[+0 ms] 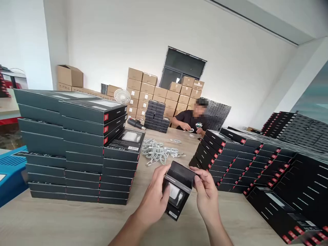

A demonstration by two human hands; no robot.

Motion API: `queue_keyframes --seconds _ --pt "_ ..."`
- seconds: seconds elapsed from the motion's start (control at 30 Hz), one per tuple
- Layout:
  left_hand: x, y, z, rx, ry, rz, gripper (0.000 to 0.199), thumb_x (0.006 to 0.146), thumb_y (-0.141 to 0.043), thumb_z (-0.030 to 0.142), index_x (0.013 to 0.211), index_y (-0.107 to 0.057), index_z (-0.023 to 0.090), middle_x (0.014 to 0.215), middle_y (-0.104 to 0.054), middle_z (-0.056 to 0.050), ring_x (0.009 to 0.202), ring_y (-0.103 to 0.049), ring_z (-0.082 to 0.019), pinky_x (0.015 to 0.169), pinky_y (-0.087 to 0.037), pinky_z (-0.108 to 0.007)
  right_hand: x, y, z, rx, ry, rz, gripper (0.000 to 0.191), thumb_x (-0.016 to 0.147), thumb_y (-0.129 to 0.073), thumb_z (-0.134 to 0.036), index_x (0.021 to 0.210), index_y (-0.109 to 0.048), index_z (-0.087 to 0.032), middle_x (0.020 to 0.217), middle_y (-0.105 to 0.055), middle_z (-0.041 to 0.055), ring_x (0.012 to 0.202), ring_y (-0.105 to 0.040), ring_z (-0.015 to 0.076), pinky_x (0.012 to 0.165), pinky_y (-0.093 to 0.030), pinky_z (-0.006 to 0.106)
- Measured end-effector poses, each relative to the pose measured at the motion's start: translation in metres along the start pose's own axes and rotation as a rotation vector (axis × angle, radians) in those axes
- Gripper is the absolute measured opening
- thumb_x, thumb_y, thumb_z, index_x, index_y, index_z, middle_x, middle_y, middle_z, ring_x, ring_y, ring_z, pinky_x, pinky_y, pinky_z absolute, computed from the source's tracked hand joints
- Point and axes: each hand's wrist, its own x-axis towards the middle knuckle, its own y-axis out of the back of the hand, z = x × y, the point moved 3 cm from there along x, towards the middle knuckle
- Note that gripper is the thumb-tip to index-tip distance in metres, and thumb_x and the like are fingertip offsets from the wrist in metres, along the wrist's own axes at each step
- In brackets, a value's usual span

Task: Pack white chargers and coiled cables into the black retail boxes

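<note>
Between my two hands is a small black retail box (179,203), tilted above the table, with its top flap (180,172) raised. Through its clear window a white charger and a cable end show. My left hand (156,194) wraps the box's left side, thumb along the front by the window. On the other side, my right hand (205,189) pinches the upper right corner near the flap with thumb and fingers. Just beyond the box lies a pile of coiled white cables (159,150) on the wooden table (153,225).
Tall stacks of black boxes stand left (84,147) and right (228,157). Across the table a person (193,118) handles a white cable. A heat gun (136,123), a white fan (122,96) and brown cartons (160,92) are farther back. A blue machine (12,174) sits at left.
</note>
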Motion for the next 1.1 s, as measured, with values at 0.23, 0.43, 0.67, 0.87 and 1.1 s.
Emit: queue_keyframes --seconds 0.23,0.43,0.67,0.87,1.1 --pt "0.003 0.005 -0.001 0.113 -0.025 -0.028 0.024 0.094 -0.046 0.018 0.116 -0.054 0.025 0.139 -0.046 -0.010 0.130 -0.049 -0.023 0.106 -0.045 -0.039 0.003 0.003 0.005 0.031 0.074 0.016 0.016 0.087 -0.070 -0.036 0.088 -0.060 -0.023 0.129 -0.065 0.0123 0.115 -0.063 0.0270 0.096 -0.048 0.043" --pt "0.007 0.006 0.004 0.008 -0.018 0.037 0.014 0.096 -0.045 0.021 0.101 -0.058 0.024 0.138 -0.055 -0.009 0.128 -0.053 -0.024 0.107 -0.045 -0.041 -0.002 0.000 0.000 0.034 0.100 -0.036 0.015 0.084 -0.073 -0.032 0.086 -0.061 -0.023 0.112 -0.070 0.0100 0.110 -0.065 0.0273 0.092 -0.051 0.042" --pt "0.009 0.008 0.014 -0.028 -0.020 0.024 0.019 0.092 -0.053 0.023 0.108 -0.064 0.023 0.117 -0.063 -0.007 0.114 -0.060 -0.021 0.099 -0.049 -0.034 0.000 0.000 -0.015 -0.045 0.147 -0.171 0.009 0.084 -0.073 -0.031 0.090 -0.071 -0.024 0.098 -0.070 0.0075 0.096 -0.067 0.0242 0.087 -0.054 0.039" --pt "0.016 0.009 0.022 -0.037 0.011 0.023 0.017 0.090 -0.053 0.021 0.092 -0.069 0.023 0.105 -0.065 -0.006 0.101 -0.063 -0.021 0.089 -0.051 -0.033 0.003 0.004 -0.025 -0.114 0.130 -0.235 0.011 0.085 -0.071 -0.035 0.082 -0.077 -0.026 0.096 -0.070 0.0078 0.091 -0.067 0.0237 0.083 -0.055 0.037" --pt "0.008 0.013 0.013 -0.042 0.028 -0.016 0.020 0.092 -0.052 0.023 0.089 -0.072 0.023 0.123 -0.063 -0.008 0.114 -0.062 -0.023 0.096 -0.049 -0.037 0.004 0.016 -0.018 -0.026 0.008 -0.498 0.013 0.085 -0.071 -0.037 0.089 -0.079 -0.027 0.122 -0.068 0.0098 0.117 -0.063 0.0295 0.094 -0.052 0.043"
